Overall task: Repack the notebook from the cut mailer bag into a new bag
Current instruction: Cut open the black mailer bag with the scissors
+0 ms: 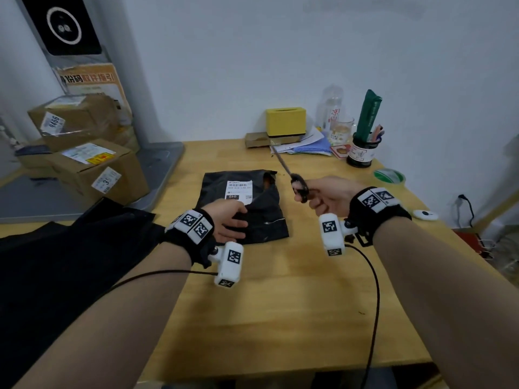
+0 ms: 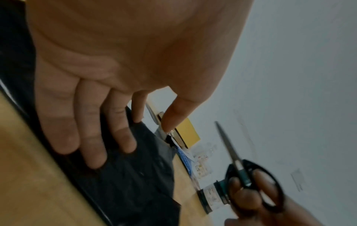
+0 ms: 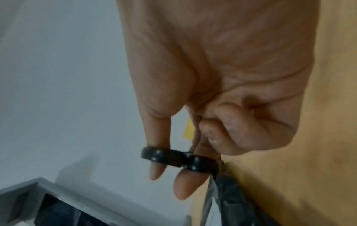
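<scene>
A black mailer bag (image 1: 261, 217) with a white label (image 1: 238, 188) lies flat on the wooden table (image 1: 280, 304). Its far right corner gapes, and something brown shows inside. My left hand (image 1: 234, 221) presses on the bag's near left part; the left wrist view shows its fingers (image 2: 92, 137) straight on the bag (image 2: 125, 175) and the thumb lifted. Just right of the bag, my right hand (image 1: 309, 196) holds black-handled scissors (image 1: 299, 186) in the air. Thumb and fingers go through the scissors' loops (image 3: 179, 159), and the blades are together, pointing far and left.
A pile of black plastic bags (image 1: 70, 248) covers the table's left end. Along the back stand a yellow box (image 1: 286, 122), papers (image 1: 306, 144), a glass (image 1: 341, 130) and a pen pot (image 1: 362, 153). A green tape roll (image 1: 389, 175) lies at right. Cardboard boxes (image 1: 92, 167) stand beyond the left edge.
</scene>
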Motion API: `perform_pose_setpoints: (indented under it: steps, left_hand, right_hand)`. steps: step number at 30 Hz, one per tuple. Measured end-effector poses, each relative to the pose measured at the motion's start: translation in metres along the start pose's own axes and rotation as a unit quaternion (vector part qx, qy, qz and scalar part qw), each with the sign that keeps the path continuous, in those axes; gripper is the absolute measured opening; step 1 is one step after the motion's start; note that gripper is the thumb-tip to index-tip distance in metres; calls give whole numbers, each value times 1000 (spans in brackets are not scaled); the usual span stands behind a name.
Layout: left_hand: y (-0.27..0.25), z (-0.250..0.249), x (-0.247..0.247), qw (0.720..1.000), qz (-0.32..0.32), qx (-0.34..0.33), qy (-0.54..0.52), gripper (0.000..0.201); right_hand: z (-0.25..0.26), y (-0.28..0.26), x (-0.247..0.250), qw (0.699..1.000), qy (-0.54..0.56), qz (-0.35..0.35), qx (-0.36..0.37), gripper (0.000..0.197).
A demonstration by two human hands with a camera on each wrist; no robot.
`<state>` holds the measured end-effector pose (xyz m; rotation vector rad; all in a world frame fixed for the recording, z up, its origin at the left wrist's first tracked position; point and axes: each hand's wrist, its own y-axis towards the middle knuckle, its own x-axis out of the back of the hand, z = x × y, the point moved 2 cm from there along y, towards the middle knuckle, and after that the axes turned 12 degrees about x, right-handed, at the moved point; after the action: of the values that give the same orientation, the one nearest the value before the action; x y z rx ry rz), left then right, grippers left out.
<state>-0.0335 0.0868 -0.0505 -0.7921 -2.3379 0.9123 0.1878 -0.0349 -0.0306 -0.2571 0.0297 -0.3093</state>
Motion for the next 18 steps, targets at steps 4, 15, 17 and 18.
perform_pose_setpoints:
  steps: [4,15,17,18]
  left_hand:
    - [19,-3,10,1000,-12,22,-8,38]
    - [74,-75,13,996,-51,-64,31,35]
    - [87,-89,8,995,-18,-88,36,35]
    - [93,-94,7,994,-7,-101,31,37]
  right_hand:
    - [7,17,-11,998,55,14,29,32]
    - [0,73,-9,997,32,38,55,50]
    - [-3,83,-7,997,39,40,59,48]
    - [-5,87,-6,997,41,43,57,47]
